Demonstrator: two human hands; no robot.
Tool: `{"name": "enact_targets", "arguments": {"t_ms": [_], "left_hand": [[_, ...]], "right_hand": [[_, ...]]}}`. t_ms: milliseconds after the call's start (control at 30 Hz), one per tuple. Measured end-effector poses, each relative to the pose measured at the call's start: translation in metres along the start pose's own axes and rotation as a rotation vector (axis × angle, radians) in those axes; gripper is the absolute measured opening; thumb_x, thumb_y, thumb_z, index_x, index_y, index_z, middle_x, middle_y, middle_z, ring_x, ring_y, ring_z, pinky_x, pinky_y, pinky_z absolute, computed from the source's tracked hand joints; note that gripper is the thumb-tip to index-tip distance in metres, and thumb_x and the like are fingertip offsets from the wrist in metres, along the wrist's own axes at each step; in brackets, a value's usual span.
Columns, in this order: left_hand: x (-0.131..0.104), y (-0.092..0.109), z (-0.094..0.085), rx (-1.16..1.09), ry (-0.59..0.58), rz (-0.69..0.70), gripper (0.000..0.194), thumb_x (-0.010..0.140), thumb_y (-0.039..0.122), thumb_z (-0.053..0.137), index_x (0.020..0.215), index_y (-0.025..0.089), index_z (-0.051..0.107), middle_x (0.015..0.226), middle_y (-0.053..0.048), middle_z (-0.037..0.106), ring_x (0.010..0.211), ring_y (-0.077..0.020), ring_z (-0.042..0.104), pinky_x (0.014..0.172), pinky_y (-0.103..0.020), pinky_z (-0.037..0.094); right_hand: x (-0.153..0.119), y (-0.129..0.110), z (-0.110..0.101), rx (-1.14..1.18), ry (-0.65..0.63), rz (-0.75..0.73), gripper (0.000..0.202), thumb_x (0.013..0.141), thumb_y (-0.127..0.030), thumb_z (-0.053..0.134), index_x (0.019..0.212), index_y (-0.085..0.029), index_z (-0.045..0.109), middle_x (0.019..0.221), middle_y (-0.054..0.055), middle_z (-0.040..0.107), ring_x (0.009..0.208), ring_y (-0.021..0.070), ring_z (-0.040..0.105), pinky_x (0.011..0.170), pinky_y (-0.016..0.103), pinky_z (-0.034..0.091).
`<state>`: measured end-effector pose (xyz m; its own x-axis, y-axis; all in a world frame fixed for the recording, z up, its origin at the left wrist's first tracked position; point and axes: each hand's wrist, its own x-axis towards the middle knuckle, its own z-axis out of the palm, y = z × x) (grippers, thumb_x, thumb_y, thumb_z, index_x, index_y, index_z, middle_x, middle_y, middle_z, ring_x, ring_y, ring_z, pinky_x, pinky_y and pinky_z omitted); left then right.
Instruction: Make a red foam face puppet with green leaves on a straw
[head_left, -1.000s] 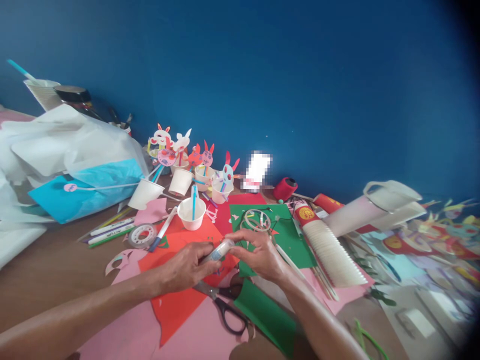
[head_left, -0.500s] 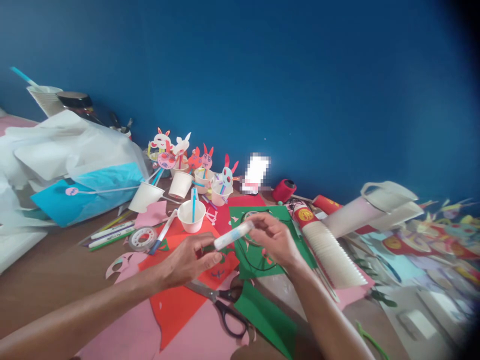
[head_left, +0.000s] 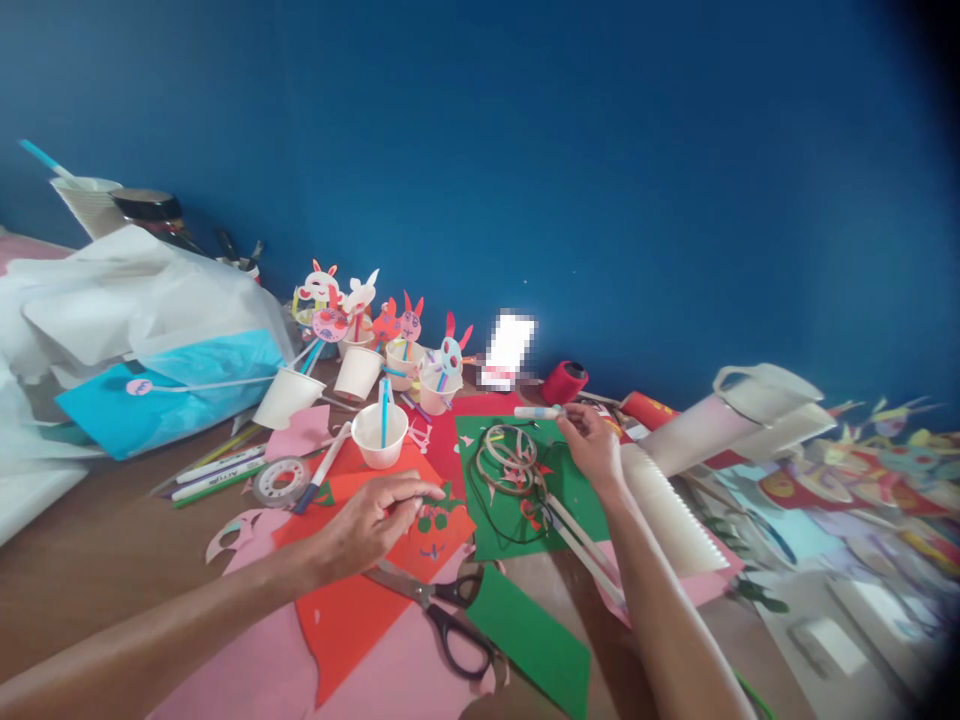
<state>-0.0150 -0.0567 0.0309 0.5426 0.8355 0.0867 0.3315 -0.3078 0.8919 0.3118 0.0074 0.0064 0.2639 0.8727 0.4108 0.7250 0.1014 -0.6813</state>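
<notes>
My right hand (head_left: 596,450) grips a white glue stick (head_left: 534,412) by one end, over the far right part of a green paper sheet (head_left: 495,545). My left hand (head_left: 375,522) hovers over orange paper, index finger stretched out and the other fingers partly curled, holding nothing that I can see. Just beyond its fingertips is an orange paper face (head_left: 439,530) with green round eyes and a drawn mouth. Below it, black-handled scissors (head_left: 442,605) rest partly open on pink and orange paper. A green paper piece (head_left: 532,635) is beside their handles.
A white paper cup (head_left: 380,440) with a blue straw stands beyond my left hand. Behind it, several cups hold paper animal puppets (head_left: 452,355). Stacked cups (head_left: 679,515) lie on the right. Tape (head_left: 281,482), markers and a plastic bag (head_left: 180,290) are at left.
My right hand has moved right and away from me, carrying the glue stick from beside my left hand. The left hand has stayed nearly in place, its index finger now straighter.
</notes>
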Motion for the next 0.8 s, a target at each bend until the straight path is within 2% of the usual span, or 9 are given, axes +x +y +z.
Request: {"name": "enact_targets", "arguments": {"t_ms": [200,300,433,633,800], "left_hand": [[-0.001,0.001,0.000,0.010,0.004,-0.060,0.034,0.081,0.022,0.039,0.109,0.018,0.057,0.075,-0.003,0.064,0.063,-0.0134,0.056,0.061,-0.025,0.045],[-0.001,0.000,0.000,-0.014,0.012,-0.067,0.036,0.080,0.022,0.040,0.113,0.017,0.053,0.081,-0.005,0.064,0.065,-0.0130,0.055,0.062,-0.026,0.046],[0.000,0.002,0.001,-0.055,-0.023,-0.116,0.036,0.081,0.023,0.039,0.114,0.016,0.051,0.085,-0.004,0.062,0.065,-0.0115,0.053,0.063,-0.025,0.046],[0.000,0.002,0.001,-0.093,-0.056,-0.166,0.037,0.082,0.024,0.037,0.116,0.016,0.049,0.075,-0.002,0.057,0.060,-0.0110,0.051,0.062,-0.025,0.045],[0.000,0.000,0.004,-0.124,-0.053,-0.182,0.036,0.081,0.024,0.039,0.113,0.014,0.051,0.081,-0.003,0.058,0.061,-0.0108,0.052,0.061,-0.023,0.044]], "right_hand": [[-0.004,0.002,0.003,-0.192,-0.004,-0.010,0.030,0.076,-0.033,0.050,0.101,-0.019,0.058,0.087,0.007,0.067,0.081,0.0227,0.061,0.072,0.034,0.044],[-0.005,0.003,0.005,-0.280,0.001,-0.011,0.029,0.076,-0.033,0.049,0.101,-0.021,0.058,0.086,0.006,0.068,0.081,0.0233,0.061,0.073,0.035,0.042],[-0.004,0.007,0.006,-0.364,0.011,-0.013,0.029,0.077,-0.034,0.047,0.101,-0.022,0.058,0.087,0.005,0.068,0.081,0.0228,0.060,0.072,0.034,0.040],[-0.003,0.012,0.005,-0.437,0.010,-0.027,0.029,0.078,-0.033,0.046,0.100,-0.020,0.058,0.091,0.005,0.067,0.083,0.0209,0.058,0.069,0.030,0.039],[-0.004,0.014,0.005,-0.484,-0.013,-0.035,0.026,0.076,-0.031,0.047,0.096,-0.020,0.060,0.089,0.005,0.067,0.083,0.0205,0.058,0.069,0.029,0.038]]}}
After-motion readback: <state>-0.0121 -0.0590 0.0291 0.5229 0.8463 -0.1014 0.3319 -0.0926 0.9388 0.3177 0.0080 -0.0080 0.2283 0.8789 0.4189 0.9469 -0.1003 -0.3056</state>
